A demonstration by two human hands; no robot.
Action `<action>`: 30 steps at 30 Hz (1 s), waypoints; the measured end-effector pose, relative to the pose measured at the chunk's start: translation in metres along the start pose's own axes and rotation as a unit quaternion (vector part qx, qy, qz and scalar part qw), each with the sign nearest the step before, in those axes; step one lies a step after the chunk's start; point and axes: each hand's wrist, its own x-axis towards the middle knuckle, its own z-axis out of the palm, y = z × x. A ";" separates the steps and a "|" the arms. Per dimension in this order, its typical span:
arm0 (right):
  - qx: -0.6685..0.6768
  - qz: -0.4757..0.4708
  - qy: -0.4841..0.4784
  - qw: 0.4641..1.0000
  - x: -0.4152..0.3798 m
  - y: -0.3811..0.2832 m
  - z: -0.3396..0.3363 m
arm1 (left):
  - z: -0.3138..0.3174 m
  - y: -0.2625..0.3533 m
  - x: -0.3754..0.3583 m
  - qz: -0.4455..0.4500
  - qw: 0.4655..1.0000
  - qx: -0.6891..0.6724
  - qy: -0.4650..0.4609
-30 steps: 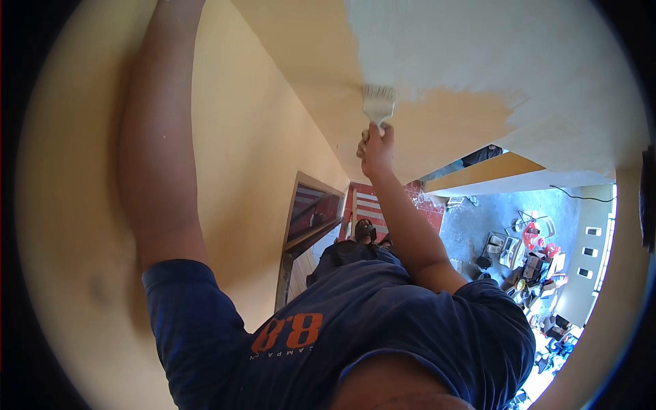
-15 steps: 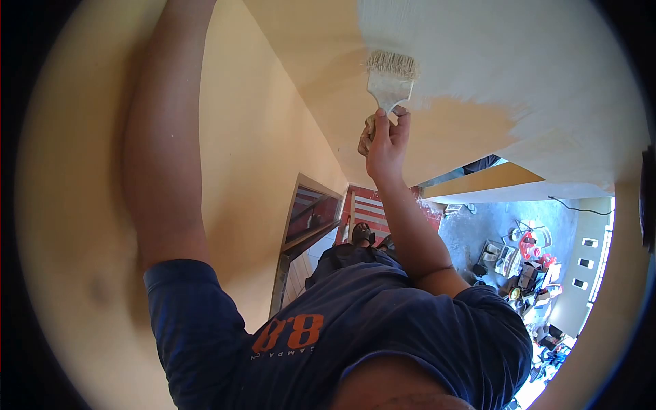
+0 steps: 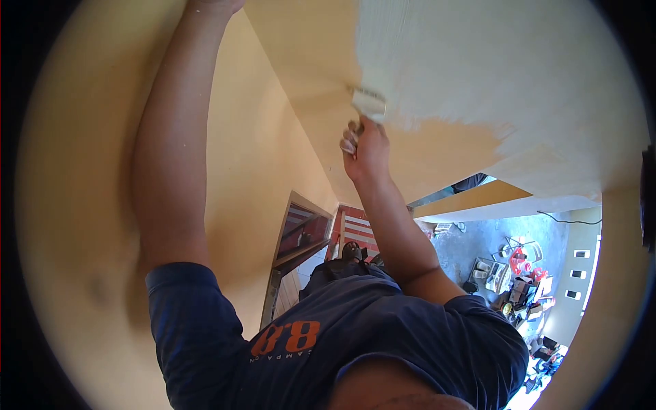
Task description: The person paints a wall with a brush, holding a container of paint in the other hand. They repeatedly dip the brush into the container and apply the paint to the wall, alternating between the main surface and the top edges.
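My right hand (image 3: 369, 150) is closed around the handle of a wide paintbrush (image 3: 370, 104). The bristles point up against the wall and look blurred; they are at the left border of a pale painted area (image 3: 471, 68). Around and below the brush shows the yellow-orange wall surface (image 3: 437, 147). Along the left wall, my left arm stretches up. Only the base of my left hand (image 3: 222, 5) shows at the top edge; its fingers are out of frame.
A yellow wall (image 3: 82, 205) runs close by on the left. Below are a framed opening (image 3: 301, 229), red-and-white striped flooring (image 3: 357, 229), and a blue-grey floor (image 3: 471, 242) with a cluttered pile of items (image 3: 523, 287). A dark cable (image 3: 567, 220) hangs at right.
My right hand and the paintbrush have moved down and left, and the brush has tilted. My left arm has shifted slightly, bringing the base of the hand into view.
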 end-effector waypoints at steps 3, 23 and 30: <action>0.030 -0.046 -0.057 0.997 -0.031 -0.012 0.034 | 0.067 -0.004 -0.005 0.047 0.944 0.316 0.082; -0.020 -0.078 -0.019 0.997 -0.028 -0.015 0.020 | 0.072 -0.001 -0.006 -0.027 0.995 -0.075 0.056; -0.071 -0.204 -0.138 0.967 -0.029 -0.009 0.003 | 0.073 -0.002 -0.008 -0.026 0.994 -0.086 0.059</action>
